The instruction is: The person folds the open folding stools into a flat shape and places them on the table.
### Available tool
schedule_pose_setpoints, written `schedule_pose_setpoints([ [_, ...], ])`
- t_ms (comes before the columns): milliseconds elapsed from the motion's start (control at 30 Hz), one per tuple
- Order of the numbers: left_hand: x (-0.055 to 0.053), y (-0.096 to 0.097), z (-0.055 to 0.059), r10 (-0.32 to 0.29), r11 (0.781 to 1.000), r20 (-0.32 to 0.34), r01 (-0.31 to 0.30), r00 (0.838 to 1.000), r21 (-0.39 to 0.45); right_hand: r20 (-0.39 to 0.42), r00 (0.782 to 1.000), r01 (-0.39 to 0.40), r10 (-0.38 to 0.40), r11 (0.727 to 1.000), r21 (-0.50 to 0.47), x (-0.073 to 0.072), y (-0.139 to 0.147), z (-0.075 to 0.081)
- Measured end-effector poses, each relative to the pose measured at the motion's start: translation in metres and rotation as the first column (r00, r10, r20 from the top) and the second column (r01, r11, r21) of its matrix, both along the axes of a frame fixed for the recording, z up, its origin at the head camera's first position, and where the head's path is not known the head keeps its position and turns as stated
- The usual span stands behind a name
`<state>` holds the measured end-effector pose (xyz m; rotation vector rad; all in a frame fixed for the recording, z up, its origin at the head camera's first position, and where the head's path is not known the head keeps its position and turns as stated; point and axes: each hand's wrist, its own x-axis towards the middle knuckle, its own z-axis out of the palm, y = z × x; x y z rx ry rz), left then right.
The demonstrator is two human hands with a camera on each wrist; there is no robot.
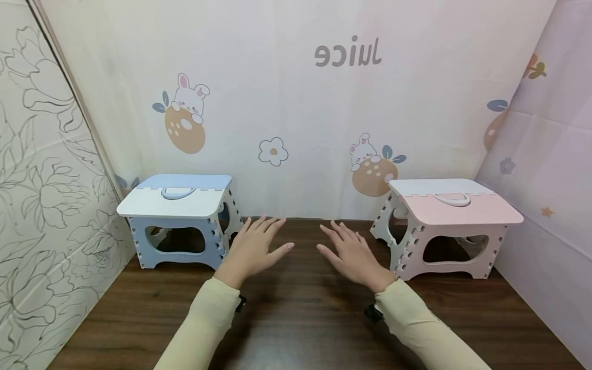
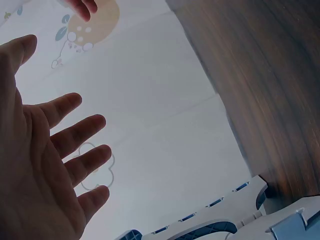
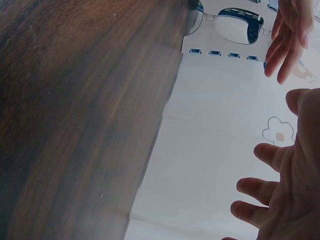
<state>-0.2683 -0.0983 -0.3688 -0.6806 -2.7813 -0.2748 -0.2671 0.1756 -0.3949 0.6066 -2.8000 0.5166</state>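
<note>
My left hand (image 1: 253, 250) hovers over the dark wooden table with fingers spread and holds nothing. It is nearest to a blue and white folding step stool (image 1: 173, 236), which stands unfolded at the left. Opposite it, my right hand (image 1: 353, 255) is likewise spread and bare. Just beyond that hand stands a pink and white folding step stool (image 1: 455, 249), also unfolded. Each stool has a small carry handle on top. In the left wrist view the palm of my left hand (image 2: 40, 160) shows, fingers apart. The right wrist view shows part of my right hand (image 3: 295, 185).
The wooden table (image 1: 296, 318) runs back to a pale printed curtain (image 1: 310, 108) with rabbits, fruit and mirrored lettering. A flower-patterned panel (image 1: 51, 195) closes the left side. Another printed sheet (image 1: 546, 169) hangs at the right.
</note>
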Motion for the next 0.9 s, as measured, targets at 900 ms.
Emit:
schedule_pose_setpoints([
  [900, 0.004, -0.068, 0.019, 0.0, 0.988, -0.49, 0.074, 0.872, 0.132, -0.039, 0.993, -0.117, 0.114, 0.99, -0.076, -0.001, -0.035, 0.002],
])
